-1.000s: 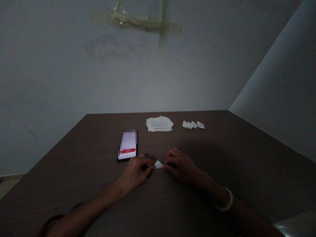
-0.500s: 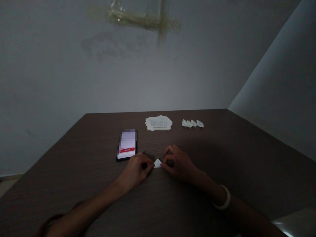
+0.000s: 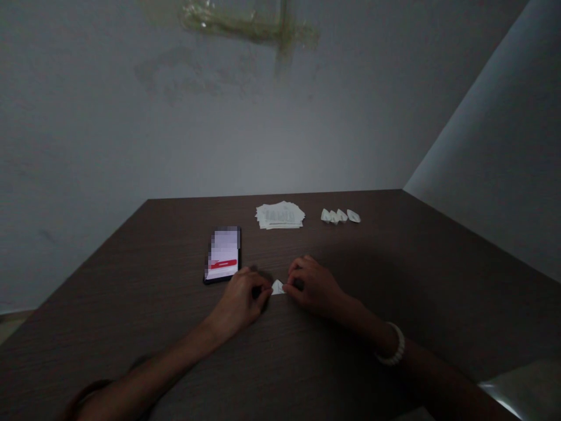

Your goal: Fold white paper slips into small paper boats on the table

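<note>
A small folded piece of white paper [image 3: 277, 287] lies between my hands, low over the dark wooden table [image 3: 280, 351]; its top comes to a point and its lower edge is straight. The thumb and fingers of my left hand [image 3: 245, 295] pinch its left corner. On the other side my right hand [image 3: 314, 287] has its thumb and forefinger closed on the right corner, with the other fingers curled above. Faint marks show on the paper, too small to read. Just beyond my left hand lies a phone [image 3: 223, 252] with a lit screen.
Near the wall a loose stack of printed paper sheets [image 3: 280, 216] lies on the table. Several small folded paper pieces [image 3: 333, 217] sit in a row to its right. A grey wall [image 3: 280, 140] rises behind the table's far edge, and another slants in at the right.
The whole view has shifted slightly. Both hands stay on the folded paper, whose right flap looks slightly different in shape. The phone, stack and row of pieces have not moved on the table.
</note>
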Available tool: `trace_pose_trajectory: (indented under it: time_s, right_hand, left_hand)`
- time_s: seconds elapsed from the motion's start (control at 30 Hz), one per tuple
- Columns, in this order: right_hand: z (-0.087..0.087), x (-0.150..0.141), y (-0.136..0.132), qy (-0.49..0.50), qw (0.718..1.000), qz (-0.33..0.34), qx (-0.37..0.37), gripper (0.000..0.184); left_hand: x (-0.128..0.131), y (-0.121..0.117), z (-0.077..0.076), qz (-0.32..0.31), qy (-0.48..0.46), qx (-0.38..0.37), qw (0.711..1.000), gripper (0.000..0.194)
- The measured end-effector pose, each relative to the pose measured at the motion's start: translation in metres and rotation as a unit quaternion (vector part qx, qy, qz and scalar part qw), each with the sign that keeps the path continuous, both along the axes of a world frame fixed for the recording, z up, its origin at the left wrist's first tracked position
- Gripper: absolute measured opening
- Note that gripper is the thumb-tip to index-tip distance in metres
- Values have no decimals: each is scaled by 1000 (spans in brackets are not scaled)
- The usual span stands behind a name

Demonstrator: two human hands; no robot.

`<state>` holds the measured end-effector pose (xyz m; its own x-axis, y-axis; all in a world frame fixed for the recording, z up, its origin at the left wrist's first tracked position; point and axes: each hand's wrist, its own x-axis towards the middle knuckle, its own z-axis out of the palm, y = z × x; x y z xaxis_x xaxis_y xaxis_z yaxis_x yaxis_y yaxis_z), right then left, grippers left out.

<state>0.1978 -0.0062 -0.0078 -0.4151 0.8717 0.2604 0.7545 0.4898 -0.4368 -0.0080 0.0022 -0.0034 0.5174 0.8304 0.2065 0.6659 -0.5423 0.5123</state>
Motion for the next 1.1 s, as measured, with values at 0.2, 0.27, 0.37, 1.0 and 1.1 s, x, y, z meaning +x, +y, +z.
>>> trace_pose_trajectory:
  time_s: [0.2, 0.27, 0.37, 1.0, 1.1]
  right_hand:
    - [1, -1, 0, -17, 1000, 4, 8, 12]
    - [1, -2, 1, -18, 1000, 5, 6, 13]
    - [2, -2, 1, -28, 1000, 7, 8, 14]
    - [-4, -2, -5, -101, 980, 115, 125, 21]
    - [-3, 0, -5, -123, 976, 127, 128, 22]
  left_hand:
    - [3, -2, 6, 14, -4, -17, 1000, 17]
    - [5, -2, 7, 23, 4, -16, 1000, 19]
    - [5, -2, 6, 24, 12, -12, 1000, 17]
    - [1, 1, 1, 10, 45, 51, 998, 15]
    - [1, 1, 2, 17, 58, 60, 996, 15]
